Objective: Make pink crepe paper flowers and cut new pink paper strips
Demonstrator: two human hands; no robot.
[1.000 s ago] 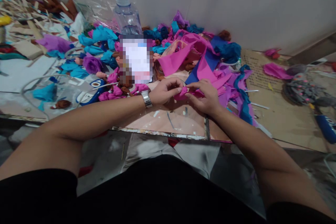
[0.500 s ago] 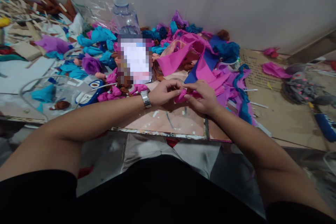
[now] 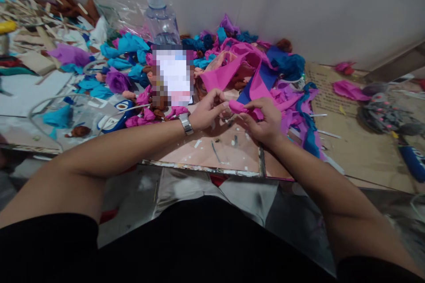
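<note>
A rolled piece of pink crepe paper [image 3: 239, 107] is pinched between both hands just above the glass tabletop [image 3: 206, 152]. My left hand [image 3: 207, 112], with a silver watch on its wrist, closes its fingertips on the roll's left end. My right hand [image 3: 262, 119] grips the right part, where a pink strip trails off to the right. Behind them lies a heap of pink, purple and blue paper strips [image 3: 262, 68].
A clear plastic bottle [image 3: 161, 17] stands at the back by the wall. Blue and purple paper flowers [image 3: 116, 80] and wooden sticks [image 3: 36, 22] crowd the left. A curved clear plastic piece [image 3: 66, 115] lies left of my arm. Cardboard [image 3: 358, 141] covers the right side.
Both hands lifted slightly off the table and drew a little apart, showing more of the pink roll between the fingertips.
</note>
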